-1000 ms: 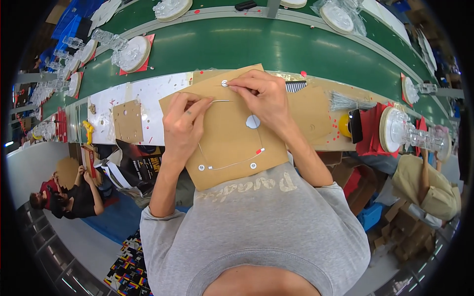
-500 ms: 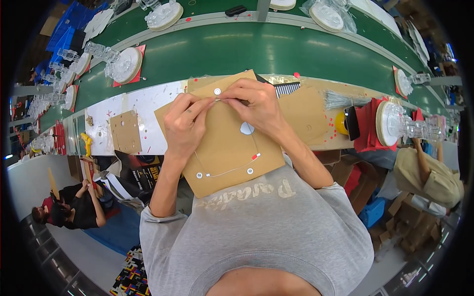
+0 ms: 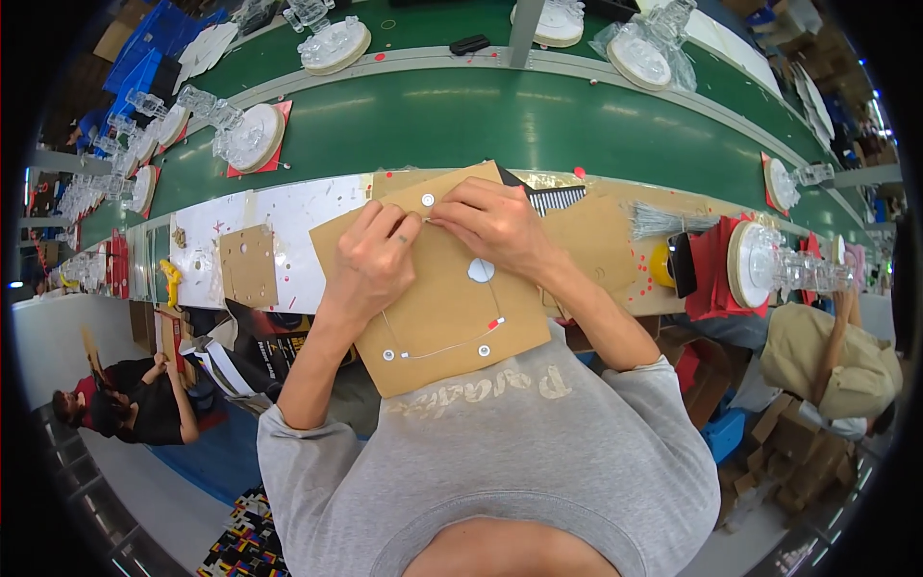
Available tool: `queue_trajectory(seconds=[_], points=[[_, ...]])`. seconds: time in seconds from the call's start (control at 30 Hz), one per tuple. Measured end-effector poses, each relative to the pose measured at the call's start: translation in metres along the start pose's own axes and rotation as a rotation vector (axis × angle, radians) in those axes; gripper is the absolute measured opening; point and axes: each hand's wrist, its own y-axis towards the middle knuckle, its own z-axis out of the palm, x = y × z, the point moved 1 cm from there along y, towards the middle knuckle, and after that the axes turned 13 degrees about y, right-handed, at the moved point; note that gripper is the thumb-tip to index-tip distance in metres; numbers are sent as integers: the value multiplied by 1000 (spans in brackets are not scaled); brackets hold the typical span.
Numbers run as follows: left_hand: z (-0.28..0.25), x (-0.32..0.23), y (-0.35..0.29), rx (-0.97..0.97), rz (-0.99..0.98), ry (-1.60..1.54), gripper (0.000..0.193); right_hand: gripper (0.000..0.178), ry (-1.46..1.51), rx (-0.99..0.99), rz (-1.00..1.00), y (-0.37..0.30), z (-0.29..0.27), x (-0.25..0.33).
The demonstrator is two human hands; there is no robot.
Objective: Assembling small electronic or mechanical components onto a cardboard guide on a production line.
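Note:
A square brown cardboard sheet (image 3: 437,317) leans against my grey sweatshirt, its far corner over the workbench. White round studs (image 3: 428,200) sit near its corners, and a round hole (image 3: 481,270) opens right of its middle. Along the near side runs a thin pale wire (image 3: 433,353) with a red and white tag (image 3: 496,323). Close to the far stud, my left hand (image 3: 378,258) and my right hand (image 3: 495,226) meet fingertip to fingertip, both closed in a pinch. A tiny pale bit of the wire shows between them; the fingers hide most of it.
Beyond the workbench, a green conveyor (image 3: 423,125) carries clear-plastic pieces on round white bases (image 3: 252,137). At right lie a bundle of thin wires (image 3: 659,219), a phone (image 3: 682,264) and red sheets (image 3: 711,288). A holed cardboard piece (image 3: 248,267) lies left. Other people sit on both sides.
The view has shifted slightly, so the bench and conveyor appear lower. Both hands keep their pinch by the far stud, with the left fingers turned a little more upright.

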Motion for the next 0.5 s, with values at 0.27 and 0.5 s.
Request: queue_trajectory(seconds=[0.27, 0.5], points=[[-21, 4, 4, 263, 85, 98, 28, 16, -15, 56, -67, 5, 4, 1], [-21, 27, 26, 420, 263, 37, 26, 14, 48, 113, 36, 11, -2, 1]])
